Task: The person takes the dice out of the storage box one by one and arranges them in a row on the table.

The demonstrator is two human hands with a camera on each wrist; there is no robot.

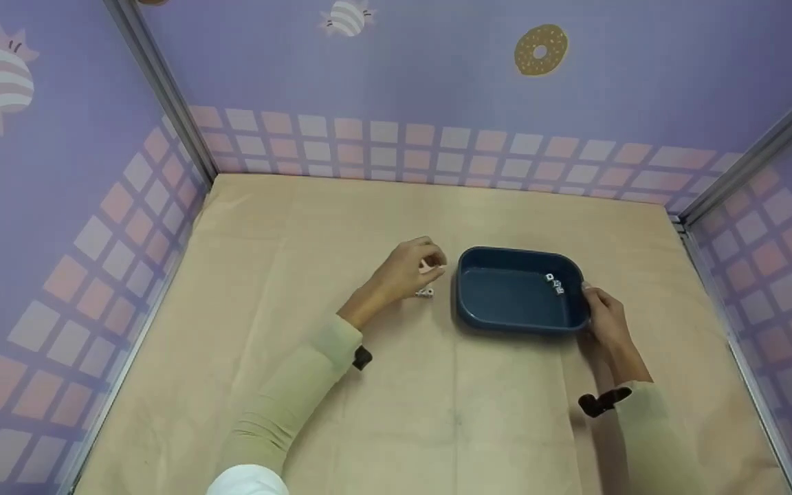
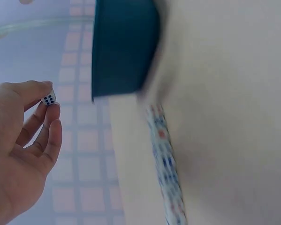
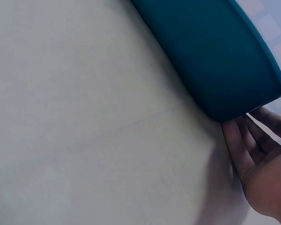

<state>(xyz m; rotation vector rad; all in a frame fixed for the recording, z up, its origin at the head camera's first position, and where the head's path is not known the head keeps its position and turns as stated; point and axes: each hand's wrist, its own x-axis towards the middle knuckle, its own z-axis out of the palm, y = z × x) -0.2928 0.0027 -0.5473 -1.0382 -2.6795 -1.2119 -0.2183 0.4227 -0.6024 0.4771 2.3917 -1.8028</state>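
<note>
My left hand [image 1: 399, 273] is raised just left of a dark blue rectangular tray [image 1: 506, 299]. Between thumb and fingertip it pinches a white die [image 2: 49, 100], whose six dark pips face the left wrist camera. Below that hand, a tight row of dice [image 2: 166, 164] lies on the table, mostly hidden by the hand in the head view. Inside the tray, a few dice [image 1: 555, 283] sit near its right wall. My right hand [image 1: 608, 320] grips the tray's right end, thumb at the rim and fingers against the outer wall and lower edge.
A beige cloth [image 1: 396, 426] with faint creases covers the table. Purple patterned panels [image 1: 437, 75] stand along the back and both sides, joined by metal posts [image 1: 162, 89] at the corners. Dark wrist cameras [image 1: 602, 401] are strapped at both wrists.
</note>
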